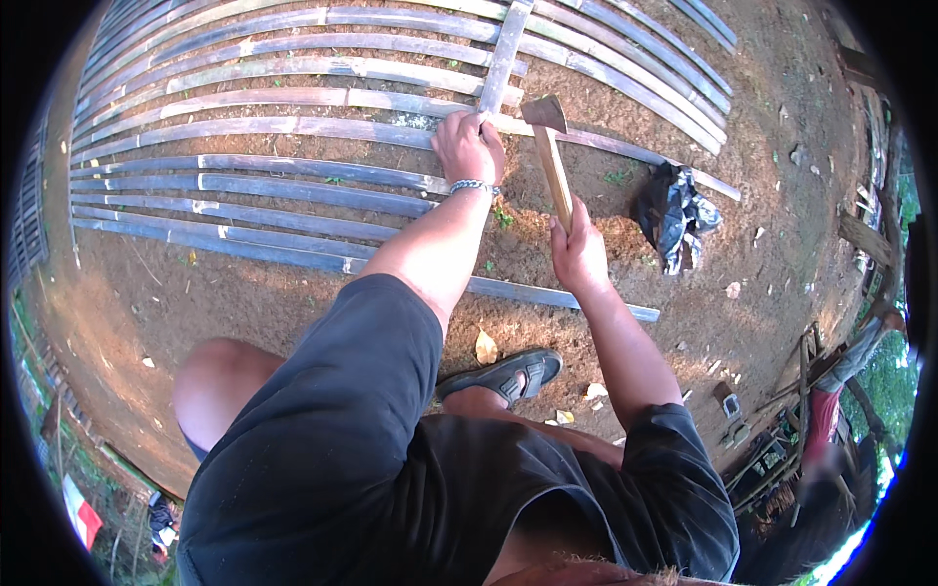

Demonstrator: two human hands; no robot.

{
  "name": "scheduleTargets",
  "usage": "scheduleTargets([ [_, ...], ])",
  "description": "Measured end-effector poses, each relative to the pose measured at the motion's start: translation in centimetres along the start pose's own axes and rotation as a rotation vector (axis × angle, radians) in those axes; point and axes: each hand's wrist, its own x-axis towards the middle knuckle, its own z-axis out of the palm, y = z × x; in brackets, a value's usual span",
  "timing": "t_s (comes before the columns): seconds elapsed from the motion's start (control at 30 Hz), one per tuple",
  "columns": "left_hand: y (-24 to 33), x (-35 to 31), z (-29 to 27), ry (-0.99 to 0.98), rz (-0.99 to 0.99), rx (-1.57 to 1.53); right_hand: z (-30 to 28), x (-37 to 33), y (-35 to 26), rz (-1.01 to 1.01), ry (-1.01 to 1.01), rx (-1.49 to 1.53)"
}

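Observation:
My left hand [469,151] is closed at the near end of a crosswise bamboo slat [505,59], where it meets the long bamboo slats [322,127] on the ground. Its fingertips are partly hidden, so a small thing pinched there would not show. A hatchet [555,176] is in my right hand [579,249], gripped low on its pale wooden handle. The dark metal head points away from me, just right of my left hand and over the end of a slat. A metal chain bracelet circles my left wrist.
A crumpled black plastic bag [674,217] lies right of the hatchet, against a slat's end. My sandalled foot [503,379] rests on bare soil near the closest slat [562,293]. Sticks and wood [782,459] are piled at the lower right, by a person's red-clothed limb [824,422].

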Motion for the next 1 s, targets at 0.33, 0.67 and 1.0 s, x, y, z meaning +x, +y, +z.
scheduleTargets([
  [0.33,-1.5,-1.5,-2.5,-0.241,-0.094,0.447,-6.2,-9.4,-1.1,0.099,-0.08,-0.064],
  [0.67,-0.4,-1.1,-2.8,-0.331,-0.153,0.471,-4.8,-6.5,-2.3,0.077,-0.086,0.094],
  [1.0,-0.3,-0.6,-2.6,-0.235,-0.08,0.454,1.3,2.7,-2.2,-0.058,-0.064,0.207],
])
